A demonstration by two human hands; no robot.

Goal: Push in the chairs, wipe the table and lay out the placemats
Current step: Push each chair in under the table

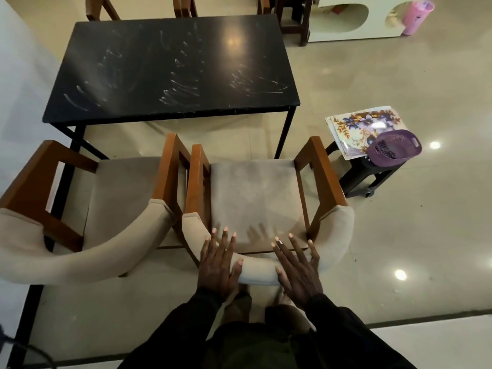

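At the near side of a chair [255,203], a person in dark clothing is seen from above. The left hand [217,265] and right hand [298,272] are slender and long-fingered. Their nails [225,229] are kept fairly long and painted a pale pink that catches the light. Black long sleeves cover both arms to the wrists. The left sleeve [186,323] and right sleeve [343,328], nearer the camera than the chair, are of soft matt cloth, loosely creased, with plain cuffs. Between the sleeves, farthest from the chair, shows a dark olive-brown garment [253,344], its cut too dim to make out.
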